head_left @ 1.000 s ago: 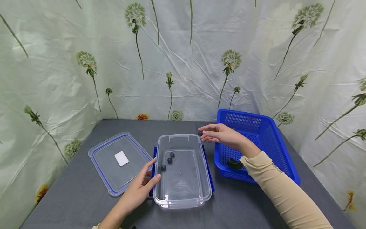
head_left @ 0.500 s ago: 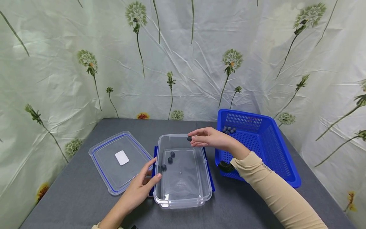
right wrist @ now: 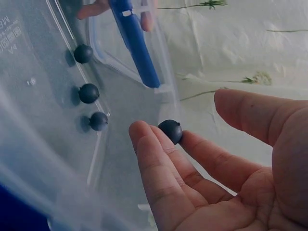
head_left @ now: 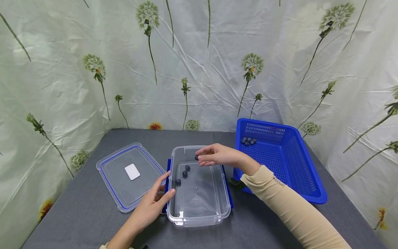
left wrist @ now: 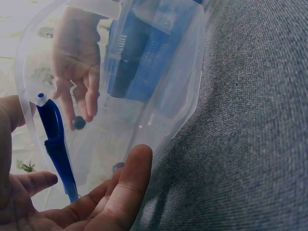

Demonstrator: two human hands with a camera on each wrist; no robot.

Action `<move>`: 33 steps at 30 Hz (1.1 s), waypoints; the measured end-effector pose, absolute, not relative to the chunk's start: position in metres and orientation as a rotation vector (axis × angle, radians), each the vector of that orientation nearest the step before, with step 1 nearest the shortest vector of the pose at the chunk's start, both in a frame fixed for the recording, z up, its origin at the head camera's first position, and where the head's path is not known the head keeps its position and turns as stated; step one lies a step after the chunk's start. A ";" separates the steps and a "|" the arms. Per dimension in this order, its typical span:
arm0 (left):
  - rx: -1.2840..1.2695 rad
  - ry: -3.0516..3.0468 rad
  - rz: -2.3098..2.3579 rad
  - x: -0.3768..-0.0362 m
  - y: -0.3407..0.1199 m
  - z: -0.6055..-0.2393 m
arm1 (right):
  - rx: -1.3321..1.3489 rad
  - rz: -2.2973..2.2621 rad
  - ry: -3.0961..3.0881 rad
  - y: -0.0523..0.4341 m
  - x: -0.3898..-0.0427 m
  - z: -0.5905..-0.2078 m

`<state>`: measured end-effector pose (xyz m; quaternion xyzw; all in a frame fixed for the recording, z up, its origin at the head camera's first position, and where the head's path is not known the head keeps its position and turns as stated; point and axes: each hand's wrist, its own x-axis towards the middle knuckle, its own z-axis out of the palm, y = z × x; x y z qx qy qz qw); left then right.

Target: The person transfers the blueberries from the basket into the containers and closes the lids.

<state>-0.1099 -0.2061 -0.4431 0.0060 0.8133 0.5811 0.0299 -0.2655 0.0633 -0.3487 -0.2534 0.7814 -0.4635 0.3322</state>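
Lid (head_left: 130, 174) left of clear box (head_left: 199, 211), blue basket (head_left: 289, 166) right, three blueberries (head_left: 185, 174) inside

Grey felt-covered table (head_left: 93, 214) before creased dandelion-print curtain walls (head_left: 202, 62).

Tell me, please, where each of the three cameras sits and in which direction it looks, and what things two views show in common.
Head: worn on the head, looks forward and down at the clear container, lid, blue basket; both forearms show.
Left wrist: on the left wrist, looks past the left hand along the container wall.
Right wrist: on the right wrist, looks past the right hand holding a blueberry over the container.
Shared: every view shows that blueberry and the container.
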 end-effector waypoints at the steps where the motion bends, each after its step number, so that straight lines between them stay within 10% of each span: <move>1: 0.019 2.509 1.790 -0.110 -0.206 -0.443 | -0.659 -1.201 2.045 0.061 -0.265 -0.349; 33: 0.005 2.514 1.761 -0.111 -0.206 -0.443 | -0.628 -1.258 2.010 0.057 -0.269 -0.352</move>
